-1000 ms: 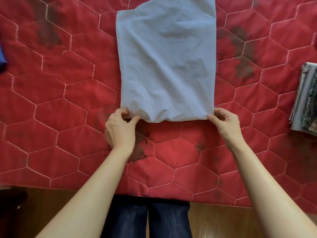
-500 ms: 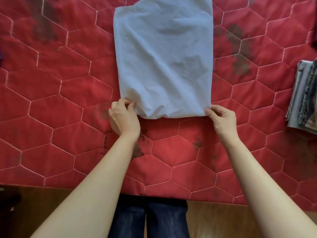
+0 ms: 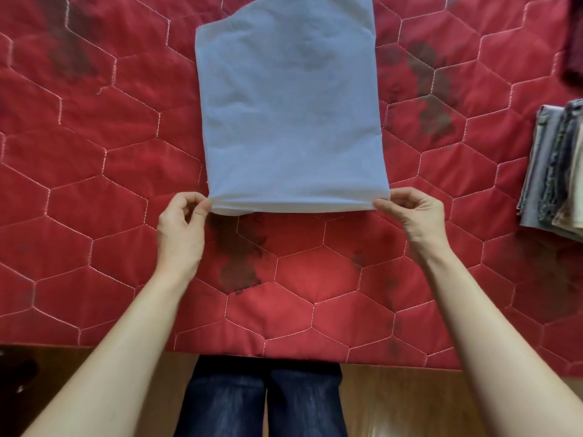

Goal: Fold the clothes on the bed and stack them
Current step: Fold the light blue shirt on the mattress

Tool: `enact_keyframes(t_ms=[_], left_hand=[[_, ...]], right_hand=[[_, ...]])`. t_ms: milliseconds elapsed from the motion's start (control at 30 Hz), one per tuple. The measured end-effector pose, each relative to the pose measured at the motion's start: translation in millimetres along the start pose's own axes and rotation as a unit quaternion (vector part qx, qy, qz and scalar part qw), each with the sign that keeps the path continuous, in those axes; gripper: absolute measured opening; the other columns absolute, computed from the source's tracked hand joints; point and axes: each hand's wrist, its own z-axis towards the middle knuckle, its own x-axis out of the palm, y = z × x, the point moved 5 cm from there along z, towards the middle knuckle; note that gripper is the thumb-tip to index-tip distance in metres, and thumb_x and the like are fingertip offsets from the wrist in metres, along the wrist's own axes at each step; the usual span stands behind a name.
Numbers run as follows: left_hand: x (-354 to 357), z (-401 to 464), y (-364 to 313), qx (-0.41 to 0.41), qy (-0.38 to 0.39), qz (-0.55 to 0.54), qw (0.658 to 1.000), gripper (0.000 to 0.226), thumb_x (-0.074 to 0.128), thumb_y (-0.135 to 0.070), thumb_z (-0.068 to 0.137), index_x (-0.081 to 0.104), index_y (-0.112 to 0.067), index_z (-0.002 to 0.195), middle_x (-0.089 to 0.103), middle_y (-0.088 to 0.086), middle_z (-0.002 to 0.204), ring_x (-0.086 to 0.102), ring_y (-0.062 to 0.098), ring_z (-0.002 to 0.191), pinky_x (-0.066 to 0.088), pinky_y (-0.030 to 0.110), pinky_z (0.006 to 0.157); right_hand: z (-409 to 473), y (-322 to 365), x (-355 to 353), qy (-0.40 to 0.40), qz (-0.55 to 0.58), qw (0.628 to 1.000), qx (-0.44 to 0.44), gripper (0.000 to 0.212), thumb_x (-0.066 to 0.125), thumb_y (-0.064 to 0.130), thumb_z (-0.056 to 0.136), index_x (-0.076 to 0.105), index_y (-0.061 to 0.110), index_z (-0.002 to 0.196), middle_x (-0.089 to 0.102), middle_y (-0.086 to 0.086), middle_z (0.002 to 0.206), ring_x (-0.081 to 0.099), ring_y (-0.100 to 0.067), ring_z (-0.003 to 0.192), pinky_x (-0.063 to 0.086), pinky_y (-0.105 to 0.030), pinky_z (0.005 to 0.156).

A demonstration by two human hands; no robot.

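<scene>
A pale blue garment point(image 3: 290, 121), folded into a long rectangle, lies flat on the red quilted bed point(image 3: 94, 171) and runs off the top of the view. My left hand point(image 3: 181, 228) pinches its near left corner between thumb and fingers. My right hand point(image 3: 413, 216) pinches its near right corner the same way. The near edge looks slightly raised off the quilt between them. A stack of folded clothes point(image 3: 555, 171) in grey and dark tones sits at the right edge of the bed.
A dark red cloth point(image 3: 572, 36) shows at the top right corner. The bed's near edge runs across the bottom, with wooden floor point(image 3: 410, 402) below it. My legs in dark jeans point(image 3: 265, 402) stand against the edge.
Both hands stay at the garment's near corners. The near edge, which sagged and bulged before, now runs straighter and is lifted a little.
</scene>
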Motion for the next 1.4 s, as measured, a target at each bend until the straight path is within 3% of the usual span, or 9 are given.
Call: enact_keyframes(t_ms=[100,233,367,500,600,767,1000,1233,1400], left_hand=[[6.0,4.3,12.9,-0.055,0.074,-0.054,0.994,0.022,0.072,-0.017,0.085,0.058,-0.034,0.089,0.066,-0.01,0.082,0.057,-0.004,0.074,0.044,0.018,0.077],[1.0,6.5,16.9,-0.018,0.113,0.046,0.992,0.021,0.081,-0.017,0.074,0.068,-0.032,0.079,0.068,-0.013,0.082,0.057,-0.006,0.072,0.041,0.004,0.071],[-3.9,10.1,1.0,0.046,0.095,0.057,0.993,0.015,0.076,-0.013,0.078,0.07,-0.026,0.075,0.065,-0.015,0.086,0.055,0.007,0.083,0.04,0.013,0.076],[-21.1,17.9,-2.2,0.126,0.07,0.105,0.984,0.006,0.076,-0.012,0.077,0.073,-0.017,0.077,0.066,-0.011,0.086,0.05,0.008,0.091,0.038,0.014,0.081],[-16.2,15.6,14.3,0.109,0.092,0.145,0.979,0.007,0.078,-0.01,0.076,0.073,-0.014,0.079,0.068,-0.002,0.091,0.049,0.009,0.091,0.038,0.023,0.083],[-6.6,12.7,28.0,0.047,0.128,0.095,0.986,0.03,0.084,-0.016,0.07,0.067,-0.034,0.087,0.06,-0.015,0.09,0.05,-0.001,0.077,0.037,0.006,0.069],[-11.4,16.3,20.7,0.065,0.078,0.064,0.993,0.022,0.081,-0.012,0.071,0.07,-0.031,0.07,0.064,-0.013,0.079,0.052,0.01,0.084,0.039,0.014,0.072],[-9.8,11.8,29.2,0.023,0.09,0.121,0.988,0.027,0.073,0.005,0.074,0.069,-0.019,0.086,0.061,-0.003,0.096,0.054,0.016,0.089,0.041,0.018,0.075],[-14.3,-6.6,-21.8,0.215,-0.073,0.211,0.951,0.039,0.044,0.012,0.076,0.063,-0.004,0.106,0.058,0.014,0.12,0.05,0.031,0.113,0.039,0.036,0.102]], right_hand=[[0.7,-13.2,1.0,0.039,-0.043,0.998,0.004,0.03,0.081,0.004,0.069,0.073,0.021,0.092,0.075,0.001,0.09,0.064,-0.012,0.084,0.052,-0.025,0.082],[2.0,-20.6,-4.2,0.056,-0.185,0.981,-0.01,0.024,0.081,0.007,0.072,0.073,0.021,0.09,0.068,-0.001,0.092,0.057,-0.014,0.084,0.047,-0.036,0.085],[4.2,1.0,1.6,0.036,-0.286,0.952,-0.105,0.01,0.08,0.015,0.076,0.076,0.011,0.084,0.067,-0.004,0.089,0.056,-0.011,0.08,0.041,-0.021,0.072],[3.7,21.2,-4.6,0.01,-0.336,0.926,-0.173,0.01,0.081,0.02,0.073,0.075,0.014,0.078,0.061,0.005,0.085,0.053,-0.013,0.087,0.039,-0.019,0.078],[-3.1,5.9,4.1,0.035,-0.38,0.913,-0.144,0.016,0.081,0.016,0.074,0.072,0.003,0.076,0.061,-0.002,0.085,0.055,-0.023,0.087,0.041,-0.032,0.078],[-7.5,-16.0,3.9,0.039,-0.345,0.933,-0.09,0.017,0.08,0.014,0.074,0.073,0.011,0.089,0.063,-0.003,0.091,0.057,-0.024,0.089,0.045,-0.036,0.083],[-3.7,-3.0,-5.1,-0.037,-0.341,0.931,-0.122,0.01,0.079,0.016,0.074,0.075,0.023,0.081,0.06,0.007,0.083,0.058,-0.021,0.088,0.045,-0.034,0.08],[-12.4,-15.2,3.6,-0.024,-0.348,0.935,-0.06,0.015,0.076,0.009,0.076,0.071,0.019,0.085,0.062,0.003,0.089,0.058,-0.022,0.088,0.048,-0.042,0.084],[-35.3,19.9,23.4,-0.175,-0.365,0.895,-0.189,0.039,0.049,-0.008,0.076,0.065,0.007,0.109,0.062,-0.008,0.11,0.054,-0.029,0.105,0.036,-0.022,0.091]])
